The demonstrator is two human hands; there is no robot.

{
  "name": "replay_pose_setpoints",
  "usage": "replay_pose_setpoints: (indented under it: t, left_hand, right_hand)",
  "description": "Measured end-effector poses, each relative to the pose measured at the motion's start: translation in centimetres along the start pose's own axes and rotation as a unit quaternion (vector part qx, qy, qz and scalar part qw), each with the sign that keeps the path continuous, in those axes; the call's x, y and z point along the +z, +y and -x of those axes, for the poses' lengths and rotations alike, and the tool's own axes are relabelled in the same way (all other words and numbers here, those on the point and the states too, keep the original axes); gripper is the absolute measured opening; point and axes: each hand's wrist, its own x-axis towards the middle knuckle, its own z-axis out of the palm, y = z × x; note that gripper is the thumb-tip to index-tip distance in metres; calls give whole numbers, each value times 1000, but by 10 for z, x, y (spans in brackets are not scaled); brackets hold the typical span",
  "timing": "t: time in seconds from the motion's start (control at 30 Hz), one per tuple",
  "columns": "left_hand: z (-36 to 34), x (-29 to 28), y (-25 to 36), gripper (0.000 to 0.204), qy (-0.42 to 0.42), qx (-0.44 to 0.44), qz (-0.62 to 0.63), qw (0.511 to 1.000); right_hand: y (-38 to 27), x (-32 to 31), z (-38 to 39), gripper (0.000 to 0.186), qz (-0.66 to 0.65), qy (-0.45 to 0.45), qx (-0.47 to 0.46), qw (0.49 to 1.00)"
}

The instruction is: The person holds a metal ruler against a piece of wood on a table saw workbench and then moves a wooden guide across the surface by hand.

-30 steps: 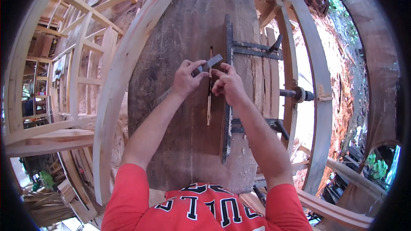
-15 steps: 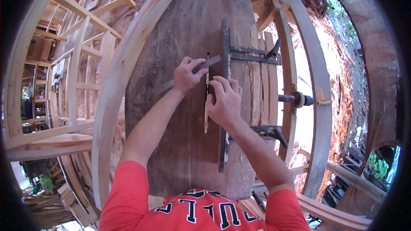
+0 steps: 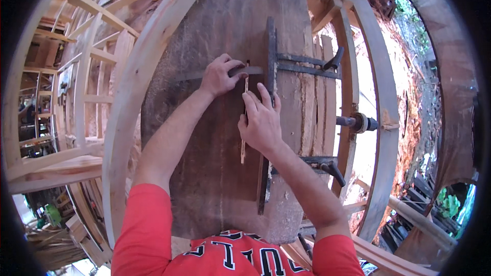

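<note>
My left hand pinches a flat grey metal strip, which lies across a narrow slot in the worn dark tabletop. Thumb and fingers close on the strip near its right end, just left of the black fence. Along the slot runs a thin pale wooden strip. My right hand rests over this wooden strip, palm down, its fingers stretched and apart. The thumb is beside the strip's left edge; contact under the palm is hidden.
A long black metal fence with a far clamp handle and a near clamp handle runs along the right. A round shaft passes the wooden frame there. A curved pale beam borders the left, with wooden framing beyond.
The metal strip has turned from slanted to nearly level, and my left hand has moved slightly up and left. My right hand's fingers have stretched out and shifted left onto the wooden strip.
</note>
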Motion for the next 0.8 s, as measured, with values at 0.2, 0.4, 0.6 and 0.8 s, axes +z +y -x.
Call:
replay_pose_setpoints:
  t: [0.2, 0.4, 0.6, 0.8]
  left_hand:
    - [-5, 1, -3, 36, -35, -1, -2, 999]
    - [-3, -3, -7, 35, -50, 2, 29, 998]
    - [-7, 0, -7, 35, -57, 11, 10, 998]
    - [-10, -2, -11, 33, -52, 3, 24, 998]
  right_hand:
    - [4, 1, -5, 56, -1, -16, 12, 1000]
    - [2, 1, -8, 54, -14, -7, 12, 1000]
    - [4, -3, -9, 53, -17, -11, 20, 1000]
    - [3, 0, -9, 54, -26, -11, 15, 1000]
